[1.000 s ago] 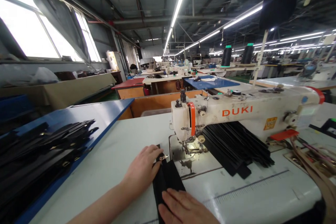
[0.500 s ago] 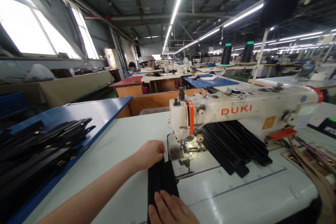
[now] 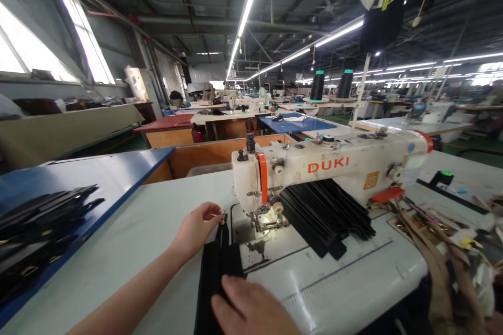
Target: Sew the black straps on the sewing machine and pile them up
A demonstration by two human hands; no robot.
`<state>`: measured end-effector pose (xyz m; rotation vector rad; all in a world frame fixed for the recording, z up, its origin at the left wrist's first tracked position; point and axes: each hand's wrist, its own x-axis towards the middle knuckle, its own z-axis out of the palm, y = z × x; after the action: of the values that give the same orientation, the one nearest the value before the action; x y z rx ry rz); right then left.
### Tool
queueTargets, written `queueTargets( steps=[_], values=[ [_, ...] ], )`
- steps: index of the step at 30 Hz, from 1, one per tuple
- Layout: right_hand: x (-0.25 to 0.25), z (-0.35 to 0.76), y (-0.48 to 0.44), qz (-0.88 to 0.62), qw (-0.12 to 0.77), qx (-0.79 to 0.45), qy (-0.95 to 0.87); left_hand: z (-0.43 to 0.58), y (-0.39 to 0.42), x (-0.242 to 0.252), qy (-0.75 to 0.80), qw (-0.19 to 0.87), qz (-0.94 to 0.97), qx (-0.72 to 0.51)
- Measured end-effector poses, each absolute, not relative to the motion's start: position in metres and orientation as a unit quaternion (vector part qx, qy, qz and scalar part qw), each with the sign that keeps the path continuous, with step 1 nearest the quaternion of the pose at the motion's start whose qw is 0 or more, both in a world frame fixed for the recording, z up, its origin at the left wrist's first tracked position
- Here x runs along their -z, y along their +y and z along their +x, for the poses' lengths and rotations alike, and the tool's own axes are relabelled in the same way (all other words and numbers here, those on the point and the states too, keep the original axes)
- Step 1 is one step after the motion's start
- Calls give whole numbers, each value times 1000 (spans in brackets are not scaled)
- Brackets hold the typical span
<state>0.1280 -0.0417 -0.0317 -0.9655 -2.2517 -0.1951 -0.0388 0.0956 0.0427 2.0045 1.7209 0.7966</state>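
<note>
— From the head view, which step are we at?
— Lining up, we judge. Our left hand (image 3: 196,227) pinches the far end of the black strap (image 3: 218,267) at its metal clip (image 3: 222,218), fingers clamped. Our right hand (image 3: 247,309) lies flat on the near end, fingers together.
— Where is the strap?
— On the table (image 3: 137,230), just left of the sewing machine's (image 3: 334,165) needle plate (image 3: 245,227). Its long axis runs away from us, clip end pointing toward the machine head.
— What would a next move call for?
— Keeping it straight and taut while the clip end shifts right, we think.
</note>
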Motion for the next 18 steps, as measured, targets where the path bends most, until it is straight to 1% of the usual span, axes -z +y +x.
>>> queueTargets(
  steps=[1,2,4,6,7,8,11,13,15,18],
  values=[
    [11,148,-43,-407,328,48,-851,-42,91,-43,615,180,708,-295],
    [-9,169,-43,-435,303,24,-848,-45,84,-42,618,168,705,-306],
    [-39,209,-41,-543,219,19,-811,-50,64,-39,618,148,703,-321],
    [-53,239,-35,-640,87,39,-763,-53,39,-29,601,126,718,-326],
    [-55,248,-31,-652,63,42,-754,-52,25,-22,583,109,736,-326],
    [-55,253,-27,-658,44,45,-750,-51,12,-14,545,66,772,-320],
    [-46,252,-16,-658,24,50,-751,-48,-18,11,411,-60,867,-274],
    [-41,246,-9,-660,18,52,-749,-47,-27,21,363,-110,891,-248],
    [-40,241,-3,-662,14,52,-747,-48,-31,23,354,-134,894,-238],
    [-40,239,0,-661,17,54,-748,-49,-32,17,368,-126,892,-230]
  ],
)
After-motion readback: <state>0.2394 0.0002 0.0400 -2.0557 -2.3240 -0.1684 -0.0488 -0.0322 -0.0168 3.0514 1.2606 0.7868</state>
